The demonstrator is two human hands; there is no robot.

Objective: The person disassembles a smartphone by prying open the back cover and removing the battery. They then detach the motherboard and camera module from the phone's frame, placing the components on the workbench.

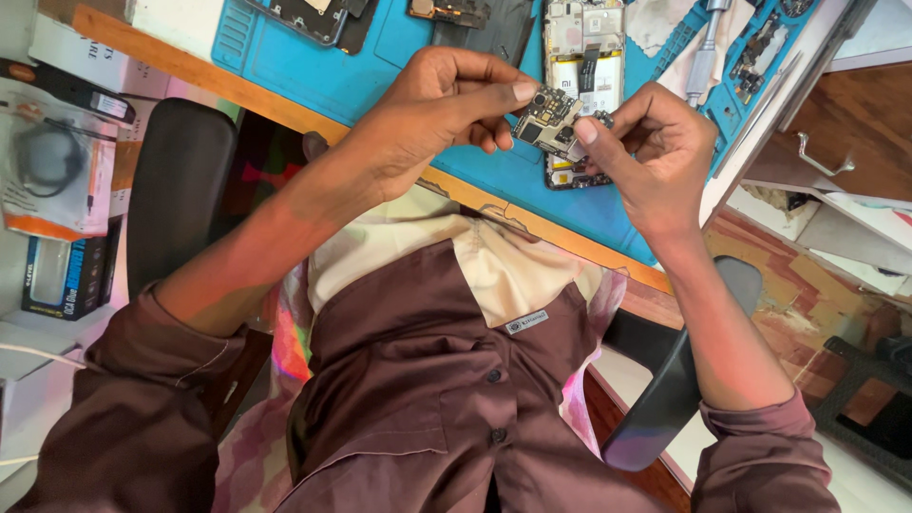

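Note:
My left hand (442, 100) pinches a small phone circuit board (546, 119) between thumb and fingers, holding it in the air above the blue work mat (313, 66). From the other side, my right hand (655, 152) grips the same board's right edge with its thumb and forefinger. Just behind the board an opened phone (584, 47) lies on the mat with its back cover off and its insides showing. My brown shirt fills the lower part of the view.
A metal hand tool (705, 47) and small parts lie in the mat's tray at top right. Another phone frame (318, 17) lies at top left. Black chair armrests (180, 180) flank me. Packaged goods (52, 171) are stacked at left, a drawer handle (822, 157) at right.

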